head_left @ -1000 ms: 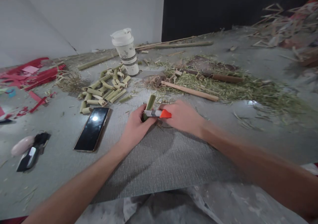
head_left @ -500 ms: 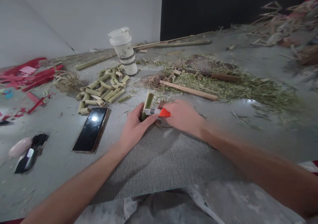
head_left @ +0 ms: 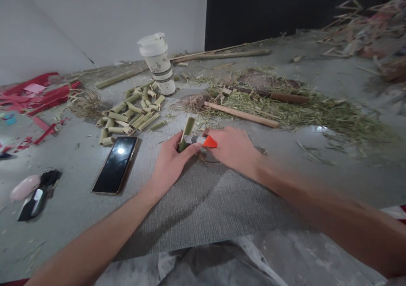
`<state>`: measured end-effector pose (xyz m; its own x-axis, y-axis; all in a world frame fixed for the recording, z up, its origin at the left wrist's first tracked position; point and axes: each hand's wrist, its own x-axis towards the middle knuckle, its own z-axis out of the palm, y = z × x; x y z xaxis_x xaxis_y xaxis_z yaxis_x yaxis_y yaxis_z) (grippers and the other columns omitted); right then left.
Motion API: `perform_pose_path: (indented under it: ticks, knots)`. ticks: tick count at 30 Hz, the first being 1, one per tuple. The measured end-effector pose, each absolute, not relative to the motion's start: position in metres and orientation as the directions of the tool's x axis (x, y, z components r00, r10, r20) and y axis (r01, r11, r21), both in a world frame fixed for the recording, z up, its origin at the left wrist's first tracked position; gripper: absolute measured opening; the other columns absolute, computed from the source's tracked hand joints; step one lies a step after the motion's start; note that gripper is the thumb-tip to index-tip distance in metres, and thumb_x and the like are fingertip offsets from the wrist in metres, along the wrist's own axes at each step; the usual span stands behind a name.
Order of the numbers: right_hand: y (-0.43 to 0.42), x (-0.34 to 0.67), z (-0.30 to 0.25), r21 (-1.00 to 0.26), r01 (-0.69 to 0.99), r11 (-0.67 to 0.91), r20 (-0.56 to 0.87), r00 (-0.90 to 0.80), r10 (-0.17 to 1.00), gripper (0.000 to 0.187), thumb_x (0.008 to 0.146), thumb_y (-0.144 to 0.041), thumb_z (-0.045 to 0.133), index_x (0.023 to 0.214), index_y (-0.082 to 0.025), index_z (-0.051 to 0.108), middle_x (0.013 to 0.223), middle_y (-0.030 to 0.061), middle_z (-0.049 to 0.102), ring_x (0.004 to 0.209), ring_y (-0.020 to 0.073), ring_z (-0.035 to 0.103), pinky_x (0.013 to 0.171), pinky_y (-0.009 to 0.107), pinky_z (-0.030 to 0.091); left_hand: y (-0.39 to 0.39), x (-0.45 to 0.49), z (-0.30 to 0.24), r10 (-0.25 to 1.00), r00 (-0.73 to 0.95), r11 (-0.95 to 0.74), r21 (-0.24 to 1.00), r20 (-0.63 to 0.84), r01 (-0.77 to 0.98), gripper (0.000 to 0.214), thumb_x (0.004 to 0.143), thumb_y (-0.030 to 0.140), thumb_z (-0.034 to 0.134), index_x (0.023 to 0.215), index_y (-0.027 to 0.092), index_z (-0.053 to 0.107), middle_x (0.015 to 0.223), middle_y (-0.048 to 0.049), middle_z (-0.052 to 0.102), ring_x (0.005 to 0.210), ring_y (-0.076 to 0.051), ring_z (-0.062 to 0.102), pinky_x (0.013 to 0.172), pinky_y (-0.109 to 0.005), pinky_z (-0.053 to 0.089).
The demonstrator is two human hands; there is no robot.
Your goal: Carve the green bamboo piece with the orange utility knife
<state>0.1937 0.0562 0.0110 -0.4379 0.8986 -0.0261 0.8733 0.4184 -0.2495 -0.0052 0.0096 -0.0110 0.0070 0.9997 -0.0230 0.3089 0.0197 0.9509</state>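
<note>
Between the thumb and fingers of my left hand (head_left: 170, 159) stands a short split piece of green bamboo (head_left: 187, 129), tilted slightly to the right. My right hand (head_left: 234, 148) is closed around a utility knife (head_left: 209, 142) with an orange part showing. Its blade points left and meets the bamboo's side near my left thumb. Most of the knife's handle is hidden in my right fist. A wooden-handled hammer (head_left: 242, 113) lies just beyond my hands, its head among brown fibres.
A pile of cut bamboo pieces (head_left: 130, 114) lies behind a phone (head_left: 114, 165), left of my hands. A lidded paper cup (head_left: 160, 68) stands at the back. Green shavings (head_left: 320, 110) spread to the right. Keys (head_left: 39, 197) and red scraps (head_left: 41, 95) lie far left.
The bamboo piece leans a little more and has shifted slightly left in my left hand. The knife stays against it, and both hands hold nearly the same place.
</note>
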Motion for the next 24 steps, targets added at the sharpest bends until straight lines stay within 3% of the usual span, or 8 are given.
perform_pose_path:
  ticks: [5,11,14,17,20,24]
  knots:
    - [0.054,0.192,0.012,-0.243,0.883,0.401,-0.002,-0.414,0.91,0.026,0.096,-0.028,0.056,0.112,-0.025,0.076,0.085,0.0095,0.074,0.068,0.0227,0.061,0.06,0.034,0.022,0.007,-0.003,-0.009,0.999,-0.009,0.052,0.97,-0.051,0.236,0.05,0.096,0.055,0.074,0.075,0.023,0.042,0.063,0.0059,0.039,0.057,-0.011,0.036,0.053,-0.027,0.028]
    - [0.055,0.192,0.015,-0.259,0.868,0.424,0.047,-0.427,0.903,0.026,0.095,-0.026,0.06,0.116,-0.027,0.075,0.082,0.0065,0.072,0.066,0.0218,0.059,0.059,0.033,0.024,0.007,-0.002,0.0,0.997,-0.073,0.039,0.931,-0.013,0.363,0.05,0.095,0.052,0.075,0.072,0.023,0.042,0.063,0.0046,0.038,0.058,-0.012,0.034,0.052,-0.028,0.025]
    - [0.07,0.204,0.017,-0.341,0.85,0.402,0.142,-0.376,0.916,0.019,0.103,-0.036,0.058,0.105,-0.024,0.073,0.073,0.0042,0.067,0.062,0.0196,0.055,0.06,0.033,0.029,0.001,-0.001,0.003,0.996,-0.093,0.03,0.934,0.003,0.356,0.051,0.098,0.05,0.07,0.068,0.023,0.039,0.058,0.0048,0.036,0.054,-0.012,0.033,0.051,-0.029,0.024]
    - [0.093,0.226,0.021,-0.401,0.866,0.299,0.322,-0.172,0.931,0.035,0.109,-0.049,0.052,0.1,-0.021,0.071,0.07,0.0041,0.064,0.06,0.0185,0.051,0.062,0.033,0.033,-0.008,0.001,0.005,0.999,-0.054,0.026,0.937,-0.008,0.349,0.053,0.1,0.05,0.069,0.066,0.023,0.039,0.057,0.005,0.033,0.053,-0.011,0.028,0.051,-0.03,0.022]
    - [0.106,0.238,0.021,-0.38,0.881,0.282,0.406,-0.115,0.907,0.037,0.109,-0.051,0.053,0.093,-0.021,0.07,0.07,0.0046,0.063,0.063,0.0191,0.051,0.065,0.034,0.034,-0.011,0.003,0.003,0.999,0.039,0.019,0.965,-0.031,0.263,0.041,0.102,0.049,0.068,0.076,0.023,0.049,0.062,0.0051,0.038,0.055,-0.012,0.032,0.052,-0.029,0.026]
    - [0.098,0.228,0.014,-0.388,0.839,0.382,0.338,-0.257,0.906,0.033,0.107,-0.051,0.058,0.098,-0.022,0.071,0.076,0.0042,0.069,0.068,0.0195,0.056,0.066,0.032,0.033,-0.001,0.004,-0.005,0.996,0.084,-0.007,0.993,-0.003,0.121,0.025,0.106,0.041,0.062,0.09,0.024,0.054,0.066,0.0059,0.044,0.058,-0.012,0.039,0.055,-0.028,0.033]
